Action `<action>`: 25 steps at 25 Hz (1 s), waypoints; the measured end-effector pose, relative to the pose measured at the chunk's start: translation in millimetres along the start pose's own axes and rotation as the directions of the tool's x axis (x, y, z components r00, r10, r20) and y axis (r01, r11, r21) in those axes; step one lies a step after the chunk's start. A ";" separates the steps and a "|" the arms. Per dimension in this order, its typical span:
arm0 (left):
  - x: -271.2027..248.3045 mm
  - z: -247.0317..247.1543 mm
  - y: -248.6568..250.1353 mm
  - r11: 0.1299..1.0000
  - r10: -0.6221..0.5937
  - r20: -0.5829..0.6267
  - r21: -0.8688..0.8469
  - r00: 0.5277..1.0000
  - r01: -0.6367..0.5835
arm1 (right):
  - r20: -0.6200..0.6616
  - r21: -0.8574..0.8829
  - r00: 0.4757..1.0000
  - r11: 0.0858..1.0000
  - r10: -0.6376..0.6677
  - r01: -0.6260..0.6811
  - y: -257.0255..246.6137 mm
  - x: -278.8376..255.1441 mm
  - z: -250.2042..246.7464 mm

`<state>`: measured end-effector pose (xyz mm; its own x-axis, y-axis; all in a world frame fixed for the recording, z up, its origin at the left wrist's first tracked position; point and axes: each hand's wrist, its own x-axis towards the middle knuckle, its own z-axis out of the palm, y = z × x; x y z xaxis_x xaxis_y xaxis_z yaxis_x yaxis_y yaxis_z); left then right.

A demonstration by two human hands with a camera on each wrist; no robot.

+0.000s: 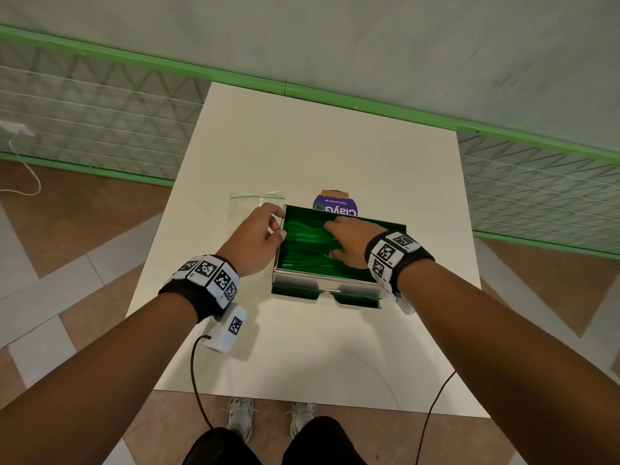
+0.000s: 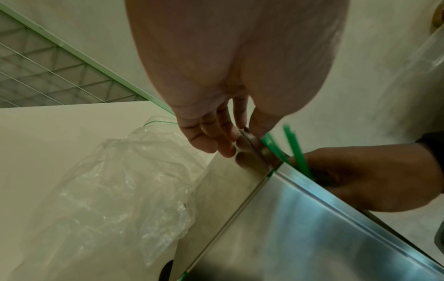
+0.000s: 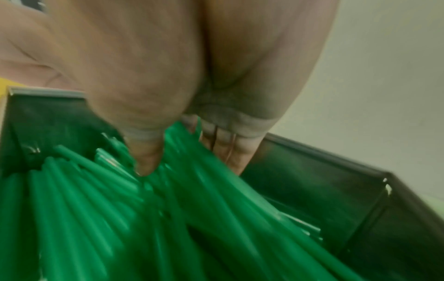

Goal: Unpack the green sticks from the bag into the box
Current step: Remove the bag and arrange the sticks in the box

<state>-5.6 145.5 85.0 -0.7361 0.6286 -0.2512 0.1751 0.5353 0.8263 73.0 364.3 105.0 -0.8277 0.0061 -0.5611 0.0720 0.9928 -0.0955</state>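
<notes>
A shiny metal box (image 1: 322, 285) stands in the middle of the white table (image 1: 302, 347), filled with green sticks (image 1: 302, 250). My left hand (image 1: 281, 223) pinches the box's far left corner, thumb on the inside and fingers on the outside; the left wrist view shows the left hand (image 2: 240, 136) at that corner of the box (image 2: 312, 228). My right hand (image 1: 330, 239) is inside the box. In the blurred right wrist view my right hand (image 3: 190, 163) has a bunch of sticks (image 3: 120, 218) between thumb and fingers. The clear bag (image 2: 120, 190) lies crumpled and flat left of the box.
A round purple sticker (image 1: 335, 206) lies just beyond the box. The bag's green zip line (image 1: 256, 197) shows near the box's far left corner. Black cables (image 1: 198, 380) hang from both wrists over the table's near edge. A green mesh fence (image 1: 100, 105) runs behind the table.
</notes>
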 end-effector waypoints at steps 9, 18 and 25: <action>-1.2 -0.5 0.9 1.000 0.007 0.006 0.011 1.000 -0.007 | 0.126 0.095 0.989 0.991 0.084 -0.096 -1.9 11.7 10.3; 0.0 0.0 -0.9 1.000 0.008 0.014 0.006 1.000 -0.008 | 0.069 0.007 0.998 1.000 -0.004 0.003 1.9 -0.8 -3.0; -0.9 0.0 -1.3 1.000 0.011 0.012 -0.006 1.000 -0.010 | 0.056 -0.003 0.998 0.999 0.033 -0.033 -2.3 -5.3 -9.6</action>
<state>-5.1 144.3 84.1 -0.7264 0.6408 -0.2484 0.1788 0.5253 0.8319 71.9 363.1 116.0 -0.7927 0.0318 -0.6087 0.0975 0.9924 -0.0751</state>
